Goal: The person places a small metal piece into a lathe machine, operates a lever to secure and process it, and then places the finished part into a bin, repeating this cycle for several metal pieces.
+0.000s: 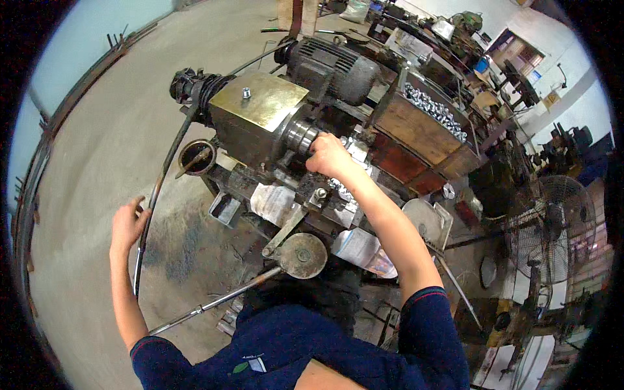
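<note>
My right hand is at the mouth of the round steel spindle chuck on a lathe-like machine. Its fingers are closed together there, and whatever they hold is hidden. Out to the left, my left hand is beside a long dark lever bar, its fingers partly spread and the fingertips touching or very near the bar. One small shiny metal part stands on the brass-coloured cover of the headstock. Below the chuck are a bolted crank arm and a round metal disc.
A wooden box full of small shiny metal parts stands right of the machine, beside a finned motor. A pot with a brush hangs at the left. A steel rod crosses before me. At the right stands a caged fan.
</note>
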